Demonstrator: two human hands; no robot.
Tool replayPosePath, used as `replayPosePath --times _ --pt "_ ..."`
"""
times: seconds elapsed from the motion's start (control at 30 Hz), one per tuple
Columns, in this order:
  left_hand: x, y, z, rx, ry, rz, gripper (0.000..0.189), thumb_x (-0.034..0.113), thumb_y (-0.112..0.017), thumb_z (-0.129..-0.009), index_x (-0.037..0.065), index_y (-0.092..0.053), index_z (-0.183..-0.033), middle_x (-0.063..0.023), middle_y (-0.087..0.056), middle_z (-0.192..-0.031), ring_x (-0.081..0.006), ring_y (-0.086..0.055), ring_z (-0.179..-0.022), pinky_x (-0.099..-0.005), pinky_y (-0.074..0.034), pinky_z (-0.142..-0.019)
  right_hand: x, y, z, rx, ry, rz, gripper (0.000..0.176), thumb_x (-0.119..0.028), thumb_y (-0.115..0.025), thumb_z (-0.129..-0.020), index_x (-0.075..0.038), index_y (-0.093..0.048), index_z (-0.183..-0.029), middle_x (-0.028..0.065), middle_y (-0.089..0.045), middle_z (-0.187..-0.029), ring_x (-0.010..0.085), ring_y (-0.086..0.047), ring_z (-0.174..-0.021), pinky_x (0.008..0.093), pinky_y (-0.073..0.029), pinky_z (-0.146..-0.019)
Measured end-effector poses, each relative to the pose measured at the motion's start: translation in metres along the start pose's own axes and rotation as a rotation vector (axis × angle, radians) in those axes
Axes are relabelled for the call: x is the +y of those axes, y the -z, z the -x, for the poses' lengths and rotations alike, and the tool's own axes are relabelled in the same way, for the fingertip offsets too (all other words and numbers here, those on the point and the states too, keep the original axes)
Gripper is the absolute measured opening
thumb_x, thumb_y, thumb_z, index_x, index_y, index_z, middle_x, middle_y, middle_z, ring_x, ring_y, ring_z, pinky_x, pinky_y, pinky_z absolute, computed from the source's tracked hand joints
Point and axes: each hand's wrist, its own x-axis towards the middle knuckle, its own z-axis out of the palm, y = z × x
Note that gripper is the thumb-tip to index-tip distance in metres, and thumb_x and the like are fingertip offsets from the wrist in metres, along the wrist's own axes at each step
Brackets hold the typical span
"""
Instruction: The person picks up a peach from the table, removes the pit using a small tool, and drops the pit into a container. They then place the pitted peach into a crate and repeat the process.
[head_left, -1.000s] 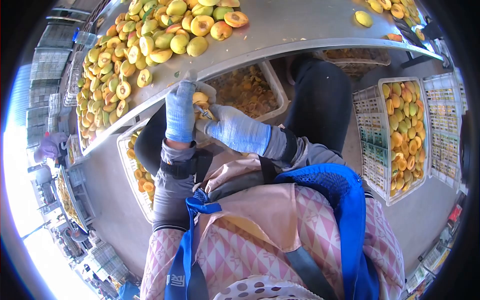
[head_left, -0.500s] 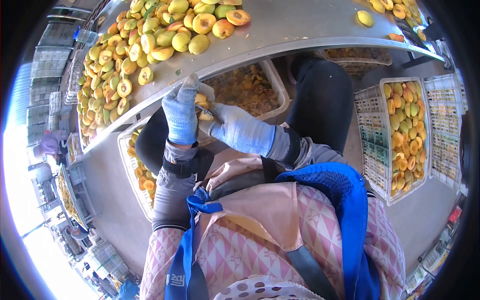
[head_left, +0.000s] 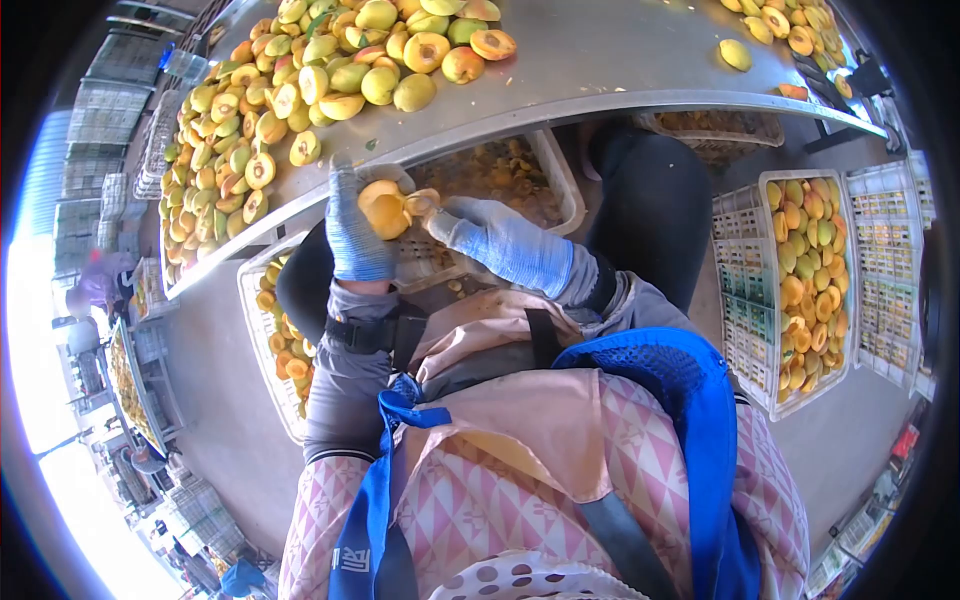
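Observation:
My left hand (head_left: pixel 358 225), in a pale blue glove, is closed around a yellow apricot half (head_left: pixel 384 209) with its rounded hollow side showing. Just right of it my right hand (head_left: pixel 505 243), also gloved, pinches a small brownish-orange piece (head_left: pixel 422 203) between thumb and fingers; whether this is a pit or flesh I cannot make out. The piece is against the fruit's right edge. Both hands are just off the table's front edge, above a crate of dark orange scraps (head_left: pixel 500 180).
Many halved apricots (head_left: pixel 340 75) lie piled on the metal table (head_left: pixel 570 60), with more at its far right. A crate of apricots (head_left: pixel 810 290) stands on the right, beside stacked crates (head_left: pixel 885 270). Another fruit crate (head_left: pixel 268 350) is by my left knee. Far left, a person (head_left: pixel 100 280) is visible.
My hands have moved slightly apart. The fruit in my left hand has turned and shows more fully, and my right hand has drawn to the right with the small piece. The view has shifted slightly.

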Motion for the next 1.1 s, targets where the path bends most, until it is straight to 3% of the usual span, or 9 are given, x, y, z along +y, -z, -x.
replayPosePath --times 0.1,0.17,0.27,0.4,0.5,0.57,0.77,0.9,1.1 --pt "0.028 0.037 0.012 0.103 -0.062 -0.149 0.042 0.038 -0.051 -0.1 -0.002 -0.062 -0.095 -0.0107 -0.064 -0.079 -0.0199 -0.064 -0.069 -0.0305 -0.056 -0.06 0.014 -0.005 -0.008 0.121 0.169 0.321 0.037 -0.034 -0.056 -0.097 -0.003 -0.057 -0.116 0.0119 -0.065 -0.082 0.0235 -0.06 -0.065 0.0357 -0.047 -0.058" --pt "0.053 0.066 0.027 -0.002 -0.56 -0.892 0.041 0.038 -0.052 -0.099 -0.001 -0.064 -0.094 -0.011 -0.065 -0.08 -0.0188 -0.063 -0.069 -0.0305 -0.055 -0.061 0.003 -0.005 -0.003 0.13 0.07 0.53 0.037 -0.035 -0.059 -0.095 -0.005 -0.058 -0.117 0.0194 -0.066 -0.091 0.0337 -0.064 -0.08 0.0421 -0.049 -0.07" --pt "0.086 0.157 0.038 0.373 -0.343 -0.86 0.039 0.037 -0.057 -0.096 -0.001 -0.068 -0.091 -0.0109 -0.067 -0.083 -0.0178 -0.064 -0.07 -0.031 -0.055 -0.068 0.0 -0.006 0.002 0.125 0.03 0.778 0.036 -0.037 -0.061 -0.092 -0.008 -0.059 -0.114 0.0234 -0.067 -0.09 0.0409 -0.065 -0.084 0.048 -0.05 -0.073" --pt "0.108 0.223 0.034 0.317 0.283 -2.215 0.029 0.031 -0.062 -0.091 0.004 -0.07 -0.094 -0.012 -0.069 -0.086 -0.023 -0.065 -0.076 -0.0336 -0.052 -0.075 -0.001 -0.008 0.0 0.094 0.045 0.927 0.037 -0.039 -0.062 -0.091 -0.006 -0.06 -0.105 0.0213 -0.066 -0.076 0.0414 -0.065 -0.074 0.0506 -0.05 -0.066" --pt "0.108 0.257 -0.003 0.281 -0.418 -1.942 0.024 0.028 -0.064 -0.089 0.008 -0.071 -0.1 -0.0138 -0.068 -0.09 -0.0266 -0.065 -0.082 -0.0351 -0.05 -0.078 0.001 -0.008 -0.004 0.095 0.075 0.984 0.04 -0.04 -0.062 -0.09 -0.002 -0.059 -0.103 0.0225 -0.065 -0.073 0.0418 -0.065 -0.072 0.0495 -0.051 -0.065" --pt "0.115 0.208 -0.044 0.287 -0.506 -1.555 0.025 0.027 -0.066 -0.087 0.009 -0.07 -0.104 -0.0131 -0.067 -0.092 -0.0259 -0.065 -0.08 -0.035 -0.05 -0.075 -0.004 -0.009 -0.006 0.097 0.014 0.979 0.041 -0.04 -0.063 -0.09 -0.001 -0.058 -0.103 0.0231 -0.065 -0.074 0.0422 -0.065 -0.072 0.0489 -0.051 -0.065" --pt "0.078 0.133 -0.171 0.144 0.189 -1.351 0.053 0.03 -0.069 -0.087 0.006 -0.055 -0.132 -0.005 -0.066 -0.094 -0.0128 -0.056 -0.068 -0.0284 -0.047 -0.06 -0.004 -0.012 -0.014 0.142 -0.005 0.851 0.034 -0.034 -0.06 -0.092 -0.001 -0.056 -0.098 0.0199 -0.065 -0.08 0.04 -0.063 -0.072 0.0479 -0.05 -0.065" --pt "0.069 0.103 -0.151 -0.039 0.097 -1.074 0.037 0.021 -0.068 -0.082 0.005 -0.061 -0.115 -0.0051 -0.061 -0.076 -0.011 -0.052 -0.051 -0.022 -0.039 -0.043 -0.016 -0.01 -0.021 0.248 0.082 0.617 0.034 -0.03 -0.063 -0.091 0.001 -0.056 -0.103 0.0203 -0.066 -0.083 0.0396 -0.064 -0.076 0.0462 -0.051 -0.068" --pt "0.044 0.036 -0.053 -0.217 -0.145 -0.654 0.028 0.009 -0.069 -0.084 0.002 -0.052 -0.104 -0.0057 -0.06 -0.093 -0.0107 -0.058 -0.075 -0.0204 -0.048 -0.062 -0.029 -0.006 -0.038 0.444 0.231 0.49 0.035 -0.027 -0.068 -0.088 0.0 -0.056 -0.107 0.0213 -0.067 -0.086 0.039 -0.065 -0.081 0.0435 -0.052 -0.07"
